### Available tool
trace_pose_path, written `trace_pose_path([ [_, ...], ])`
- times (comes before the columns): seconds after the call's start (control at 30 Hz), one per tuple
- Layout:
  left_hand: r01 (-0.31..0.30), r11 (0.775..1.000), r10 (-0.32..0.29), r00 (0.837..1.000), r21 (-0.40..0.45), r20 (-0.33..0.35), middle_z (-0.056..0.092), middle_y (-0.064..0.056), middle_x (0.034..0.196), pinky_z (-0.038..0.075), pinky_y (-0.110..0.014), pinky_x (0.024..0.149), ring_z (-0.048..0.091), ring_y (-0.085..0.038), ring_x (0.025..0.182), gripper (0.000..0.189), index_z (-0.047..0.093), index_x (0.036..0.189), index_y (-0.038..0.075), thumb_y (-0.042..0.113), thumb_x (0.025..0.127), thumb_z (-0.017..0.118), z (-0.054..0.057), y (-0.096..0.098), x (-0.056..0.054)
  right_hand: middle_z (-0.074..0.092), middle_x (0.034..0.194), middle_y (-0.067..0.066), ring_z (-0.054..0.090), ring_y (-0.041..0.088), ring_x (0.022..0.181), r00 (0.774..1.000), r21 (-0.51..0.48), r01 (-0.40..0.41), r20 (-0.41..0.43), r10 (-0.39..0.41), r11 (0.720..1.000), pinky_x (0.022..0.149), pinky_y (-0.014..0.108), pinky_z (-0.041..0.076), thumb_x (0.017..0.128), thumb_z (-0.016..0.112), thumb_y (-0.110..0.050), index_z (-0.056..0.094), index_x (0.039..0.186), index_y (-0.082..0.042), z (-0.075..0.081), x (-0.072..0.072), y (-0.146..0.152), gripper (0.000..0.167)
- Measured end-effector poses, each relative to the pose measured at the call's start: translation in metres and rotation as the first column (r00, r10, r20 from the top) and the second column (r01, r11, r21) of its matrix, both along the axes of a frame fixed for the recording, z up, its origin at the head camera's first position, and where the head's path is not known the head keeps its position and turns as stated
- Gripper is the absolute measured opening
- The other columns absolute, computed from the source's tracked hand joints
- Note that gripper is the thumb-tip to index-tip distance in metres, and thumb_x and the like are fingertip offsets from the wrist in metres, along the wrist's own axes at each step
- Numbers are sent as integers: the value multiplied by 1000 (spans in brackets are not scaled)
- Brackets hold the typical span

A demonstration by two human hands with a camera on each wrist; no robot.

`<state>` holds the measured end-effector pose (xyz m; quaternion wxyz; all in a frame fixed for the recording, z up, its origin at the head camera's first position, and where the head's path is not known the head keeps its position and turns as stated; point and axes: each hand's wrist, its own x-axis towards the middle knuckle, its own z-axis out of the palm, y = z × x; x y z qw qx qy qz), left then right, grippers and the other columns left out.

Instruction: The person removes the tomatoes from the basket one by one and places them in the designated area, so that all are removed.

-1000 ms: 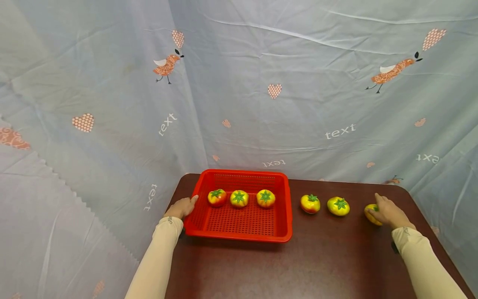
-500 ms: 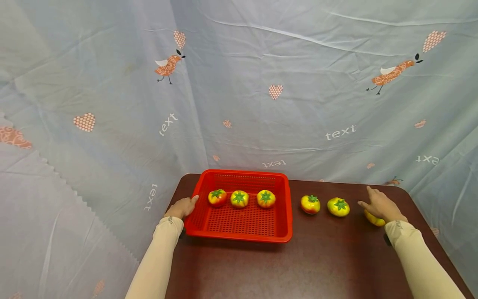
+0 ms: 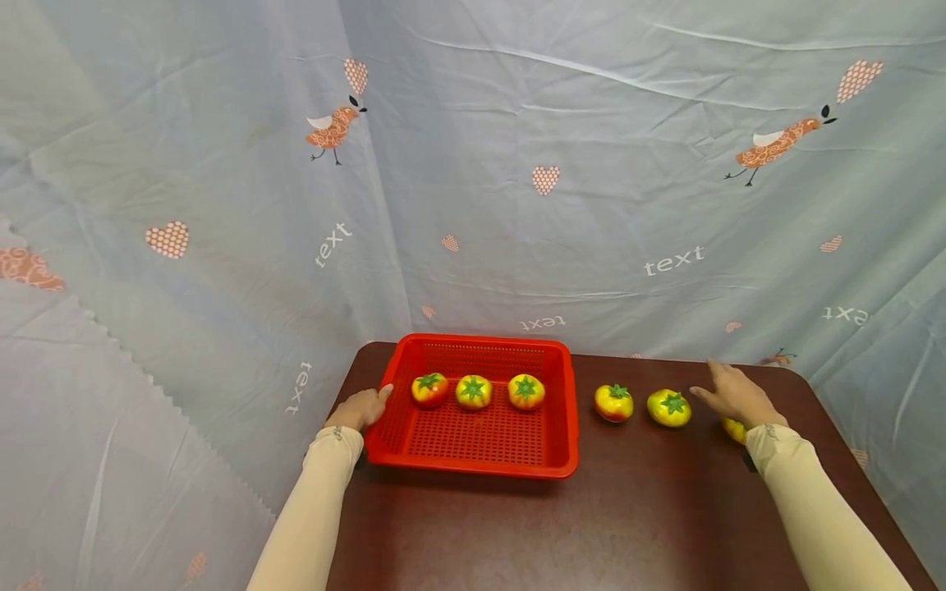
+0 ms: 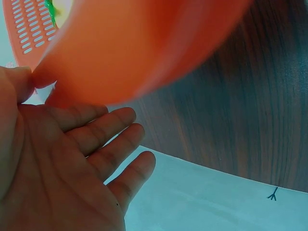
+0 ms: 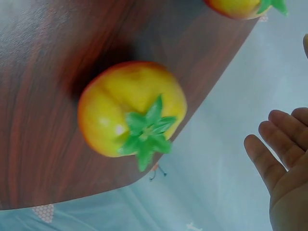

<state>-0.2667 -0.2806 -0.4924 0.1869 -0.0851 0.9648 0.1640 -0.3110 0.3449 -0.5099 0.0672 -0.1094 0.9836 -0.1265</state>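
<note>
My left hand (image 3: 358, 410) holds the left rim of a red plastic basket (image 3: 473, 473), thumb over the edge and the other fingers outside. Inside the basket sit 3 yellow-red tomatoes, the left tomato (image 3: 430, 392), the middle tomato (image 3: 474, 394) and the right tomato (image 3: 526, 393). On the table to the basket's right lie a redder tomato (image 3: 613, 404) and a yellow tomato (image 3: 668, 409). My right hand (image 3: 737, 397) hovers with fingers extended between that yellow tomato and the rightmost tomato (image 5: 132, 110), which the wrist partly hides in the head view. It holds nothing.
The dark brown wooden table (image 3: 591, 525) has rounded far corners. A grey-blue printed cloth (image 3: 473, 205) hangs close behind it and along both sides.
My right hand has moved left from over the rightmost tomato toward the yellow one beside it. That rightmost tomato stays on the table. The left hand and the basket have not moved.
</note>
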Motion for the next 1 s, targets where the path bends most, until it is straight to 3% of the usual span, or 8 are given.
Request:
trace_pose_path([
  [0.53, -7, 1000, 7, 1000, 5, -6, 60, -17, 90, 48, -49, 86, 59, -30, 85, 62, 57, 119, -10, 42, 106, 26, 2, 0, 1, 31, 145, 40, 32, 56, 132, 999, -32, -22, -27, 21, 999, 106, 65, 30, 98, 56, -34, 25, 145, 16, 18, -12, -39, 76],
  [1.0, -5, 1000, 5, 1000, 8, -11, 59, -17, 88, 48, -47, 85, 59, -29, 83, 61, 58, 117, -10, 41, 106, 26, 1, 0, 3, 33, 147, 37, 34, 54, 134, 992, -43, -99, -78, 96, 994, 108, 62, 31, 97, 59, -33, 25, 147, 14, 30, -26, -86, 76],
])
